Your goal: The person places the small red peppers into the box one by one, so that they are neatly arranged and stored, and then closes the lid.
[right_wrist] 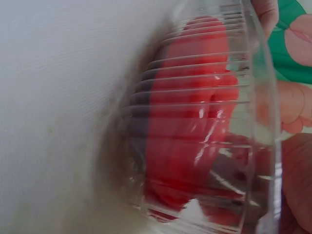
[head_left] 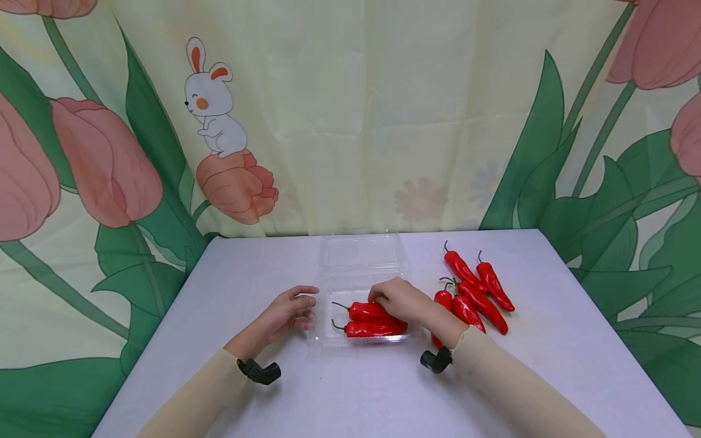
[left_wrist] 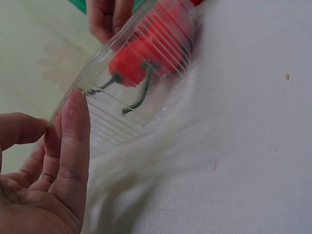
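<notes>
An open clear plastic clamshell container point(head_left: 356, 342) sits on the table, its lid point(head_left: 360, 248) folded back toward the curtain. Two glossy red chili peppers, a lower one point(head_left: 375, 329) and an upper one point(head_left: 366, 311), lie side by side in its tray, dark stems pointing left. My right hand point(head_left: 398, 299) reaches over the tray's right side, curled fingers gripping the upper pepper. At the tray's left edge is my left hand point(head_left: 289, 311); the left wrist view shows thumb and fingers pinching the rim point(left_wrist: 100, 53). The right wrist view sees peppers point(right_wrist: 190, 112) through the ribbed wall.
A loose pile of several red chili peppers point(head_left: 482, 301) lies right of the container, partly behind my right forearm. A white cloth covers the table point(head_left: 350, 401). Behind its far edge hangs a curtain point(head_left: 339, 121) printed with tulips and a rabbit.
</notes>
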The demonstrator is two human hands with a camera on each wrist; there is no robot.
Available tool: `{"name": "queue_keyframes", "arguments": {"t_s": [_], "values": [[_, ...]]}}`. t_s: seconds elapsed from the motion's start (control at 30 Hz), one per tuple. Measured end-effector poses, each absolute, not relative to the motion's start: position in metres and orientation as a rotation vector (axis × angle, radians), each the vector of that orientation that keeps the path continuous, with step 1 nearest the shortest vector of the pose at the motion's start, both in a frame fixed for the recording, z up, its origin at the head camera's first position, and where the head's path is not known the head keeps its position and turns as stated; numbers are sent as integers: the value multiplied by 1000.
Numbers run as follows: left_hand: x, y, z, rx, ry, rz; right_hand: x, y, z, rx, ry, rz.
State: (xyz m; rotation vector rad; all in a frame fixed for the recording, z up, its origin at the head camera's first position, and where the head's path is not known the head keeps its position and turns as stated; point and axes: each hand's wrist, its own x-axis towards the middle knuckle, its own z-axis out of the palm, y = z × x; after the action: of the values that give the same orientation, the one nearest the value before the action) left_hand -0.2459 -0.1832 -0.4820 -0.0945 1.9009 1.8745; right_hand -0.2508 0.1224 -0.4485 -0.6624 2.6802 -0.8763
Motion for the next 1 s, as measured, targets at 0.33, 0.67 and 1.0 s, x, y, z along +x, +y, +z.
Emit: {"name": "queue_keyframes", "arguments": {"t_s": [0.33,0.67,1.0], "values": [[-247,-184,-483,-107,1904,1871,-252,119,-449,-680,2707,-860],[-247,-184,-482,-104,1902,1869,-252,114,-450,-687,2699,-805],[-247,-184,-482,-104,1899,1866,-251,114,-451,-666,2715,-772]]}}
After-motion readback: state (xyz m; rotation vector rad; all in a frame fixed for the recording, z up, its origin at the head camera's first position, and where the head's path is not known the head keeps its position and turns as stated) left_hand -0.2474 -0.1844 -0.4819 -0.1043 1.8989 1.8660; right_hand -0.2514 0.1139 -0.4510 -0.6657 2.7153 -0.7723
